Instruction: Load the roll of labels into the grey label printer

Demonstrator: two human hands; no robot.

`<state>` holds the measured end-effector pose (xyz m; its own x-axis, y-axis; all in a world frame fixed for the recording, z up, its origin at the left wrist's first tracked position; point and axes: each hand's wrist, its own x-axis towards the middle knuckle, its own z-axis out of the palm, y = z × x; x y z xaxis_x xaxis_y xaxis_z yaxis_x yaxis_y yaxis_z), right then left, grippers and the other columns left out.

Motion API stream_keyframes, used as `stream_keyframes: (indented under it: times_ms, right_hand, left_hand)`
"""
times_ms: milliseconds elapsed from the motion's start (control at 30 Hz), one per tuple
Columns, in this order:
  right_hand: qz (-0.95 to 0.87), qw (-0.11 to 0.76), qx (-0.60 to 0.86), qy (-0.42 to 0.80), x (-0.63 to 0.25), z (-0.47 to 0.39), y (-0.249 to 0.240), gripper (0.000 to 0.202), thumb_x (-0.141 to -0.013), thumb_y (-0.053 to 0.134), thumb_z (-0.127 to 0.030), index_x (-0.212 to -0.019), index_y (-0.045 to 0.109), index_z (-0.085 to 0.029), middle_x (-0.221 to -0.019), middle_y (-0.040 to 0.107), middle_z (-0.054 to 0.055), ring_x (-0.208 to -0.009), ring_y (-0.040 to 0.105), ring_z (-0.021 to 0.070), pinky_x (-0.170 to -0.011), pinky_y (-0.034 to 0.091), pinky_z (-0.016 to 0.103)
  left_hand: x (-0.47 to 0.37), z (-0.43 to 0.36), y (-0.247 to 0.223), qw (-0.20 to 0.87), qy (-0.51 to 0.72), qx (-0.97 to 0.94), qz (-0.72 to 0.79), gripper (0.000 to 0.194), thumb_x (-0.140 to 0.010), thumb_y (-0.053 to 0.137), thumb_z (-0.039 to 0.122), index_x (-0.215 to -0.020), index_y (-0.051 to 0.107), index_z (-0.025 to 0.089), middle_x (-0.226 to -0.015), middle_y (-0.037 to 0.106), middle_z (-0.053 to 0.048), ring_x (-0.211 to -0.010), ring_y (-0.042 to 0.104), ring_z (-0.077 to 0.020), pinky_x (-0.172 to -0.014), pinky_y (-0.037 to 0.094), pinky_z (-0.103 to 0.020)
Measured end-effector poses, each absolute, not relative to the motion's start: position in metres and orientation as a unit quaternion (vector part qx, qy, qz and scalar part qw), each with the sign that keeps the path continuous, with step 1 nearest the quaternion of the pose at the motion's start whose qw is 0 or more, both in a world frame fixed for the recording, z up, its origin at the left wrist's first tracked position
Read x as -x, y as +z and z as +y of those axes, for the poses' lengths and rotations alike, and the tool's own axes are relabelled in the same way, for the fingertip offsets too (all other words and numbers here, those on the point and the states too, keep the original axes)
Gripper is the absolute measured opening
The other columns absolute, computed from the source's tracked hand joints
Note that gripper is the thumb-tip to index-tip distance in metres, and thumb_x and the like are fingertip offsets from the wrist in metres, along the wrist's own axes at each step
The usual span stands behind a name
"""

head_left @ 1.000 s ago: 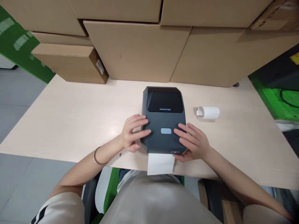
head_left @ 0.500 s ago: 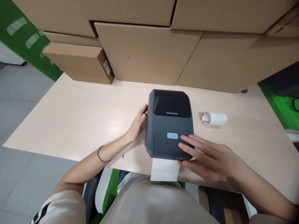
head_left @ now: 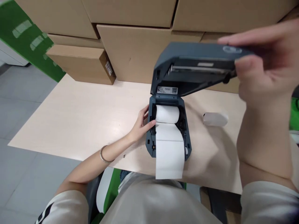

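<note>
The dark grey label printer [head_left: 187,141] stands on the table with its lid [head_left: 184,51] swung up. My right hand [head_left: 271,62] grips the lid's front edge at the right, thumb beneath and fingers on top. At the printer's left side my left hand [head_left: 141,126] holds the base, its thumb over the rim beside the label roll. Inside lies a white label roll [head_left: 167,114]. A strip of blank labels [head_left: 170,158] runs from it over the printer's front and past the table edge. To the right rests a small white paper roll [head_left: 215,119].
Large cardboard boxes [head_left: 133,56] are stacked along the back of the table [head_left: 93,115]. A flatter carton [head_left: 77,65] stands at the back left. Below the front edge at the right, a dark open box [head_left: 219,199] is partly visible.
The printer's lid has gone from closed to raised, lifted by my right hand, exposing the label roll. My left thumb has moved onto the base's rim.
</note>
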<state>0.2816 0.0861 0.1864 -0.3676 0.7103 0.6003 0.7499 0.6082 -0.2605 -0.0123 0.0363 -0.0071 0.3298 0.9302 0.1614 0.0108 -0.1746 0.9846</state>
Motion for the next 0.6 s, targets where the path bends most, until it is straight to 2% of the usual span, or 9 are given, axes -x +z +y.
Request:
stream_keyframes:
  times_ms: [100,200,267,333,400,433,500,533,600]
  right_hand:
    - [-0.791,0.419,0.441,-0.056,-0.275,0.114,0.199,0.054,-0.103,0.038,-0.056,-0.129,0.069,-0.021,-0.125,0.071,0.008,-0.119,0.068,0.0344,-0.104,0.054,0.052]
    - [-0.792,0.378,0.476,-0.061,-0.268,0.133,0.206,0.063,-0.104,0.031,-0.060,-0.128,0.069,-0.015,-0.121,0.071,0.010,-0.122,0.066,0.0333,-0.107,0.051,0.052]
    - [-0.785,0.375,0.485,-0.085,-0.264,0.136,0.204,0.064,-0.105,0.031,-0.059,-0.140,0.061,-0.016,-0.135,0.065,0.012,-0.129,0.062,0.0316,-0.107,0.051,0.049]
    - [-0.756,0.425,0.472,-0.160,-0.257,0.127,0.196,0.061,-0.104,0.035,-0.057,-0.145,0.055,-0.016,-0.143,0.059,0.012,-0.131,0.059,0.0309,-0.105,0.052,0.044]
    - [-0.763,0.426,0.425,-0.235,-0.248,0.111,0.181,0.052,-0.103,0.042,-0.052,-0.135,0.062,-0.016,-0.132,0.065,0.011,-0.122,0.063,0.0311,-0.102,0.052,0.045]
    - [-0.800,0.380,0.393,-0.247,-0.242,0.101,0.171,0.045,-0.102,0.044,-0.049,-0.122,0.069,-0.017,-0.118,0.070,0.010,-0.112,0.067,0.0302,-0.098,0.053,0.046]
    - [-0.895,0.223,0.333,-0.196,-0.231,0.084,0.148,0.036,-0.102,0.047,-0.041,-0.099,0.075,-0.017,-0.095,0.073,0.009,-0.094,0.070,0.0272,-0.085,0.056,0.045]
    - [-0.925,0.150,0.318,-0.145,-0.225,0.077,0.136,0.034,-0.101,0.049,-0.039,-0.097,0.075,-0.017,-0.094,0.073,0.010,-0.090,0.070,0.0266,-0.080,0.057,0.044]
    - [-0.941,0.070,0.327,-0.052,-0.218,0.069,0.114,0.032,-0.096,0.057,-0.037,-0.111,0.074,-0.014,-0.105,0.074,0.014,-0.096,0.070,0.0297,-0.082,0.057,0.046]
  left_hand:
    - [0.013,0.038,-0.006,0.525,0.440,-0.623,0.378,0.071,-0.097,0.062,0.055,-0.156,0.034,0.027,-0.162,0.036,-0.014,-0.149,0.040,-0.0316,-0.121,0.040,-0.050]
    - [0.016,0.041,-0.007,0.485,0.438,-0.644,0.398,0.071,-0.094,0.064,0.056,-0.154,0.040,0.027,-0.147,0.047,-0.013,-0.134,0.052,-0.0280,-0.109,0.048,-0.044]
    - [0.018,0.041,-0.004,0.441,0.423,-0.660,0.437,0.072,-0.093,0.065,0.057,-0.154,0.044,0.024,-0.123,0.056,-0.009,-0.111,0.059,-0.0224,-0.097,0.052,-0.039]
    - [0.019,0.040,0.002,0.428,0.390,-0.670,0.464,0.074,-0.094,0.064,0.054,-0.156,0.042,0.020,-0.093,0.055,-0.002,-0.084,0.056,-0.0171,-0.080,0.052,-0.033]
    - [0.020,0.039,0.010,0.448,0.354,-0.674,0.469,0.077,-0.096,0.061,0.049,-0.160,0.035,0.017,-0.071,0.048,0.005,-0.066,0.047,-0.0141,-0.067,0.044,-0.029]
    - [0.020,0.038,0.014,0.461,0.340,-0.673,0.468,0.077,-0.097,0.059,0.046,-0.162,0.031,0.015,-0.065,0.045,0.007,-0.061,0.043,-0.0130,-0.063,0.040,-0.028]
    - [0.020,0.038,0.019,0.474,0.329,-0.672,0.465,0.077,-0.097,0.057,0.041,-0.163,0.028,0.014,-0.057,0.042,0.010,-0.055,0.039,-0.0115,-0.058,0.034,-0.025]
    - [0.020,0.038,0.020,0.473,0.328,-0.675,0.461,0.076,-0.097,0.056,0.040,-0.163,0.027,0.014,-0.055,0.043,0.010,-0.053,0.038,-0.0110,-0.057,0.032,-0.024]
    - [0.020,0.039,0.021,0.467,0.328,-0.686,0.452,0.076,-0.096,0.055,0.037,-0.163,0.027,0.013,-0.054,0.045,0.010,-0.051,0.039,-0.0103,-0.055,0.030,-0.024]
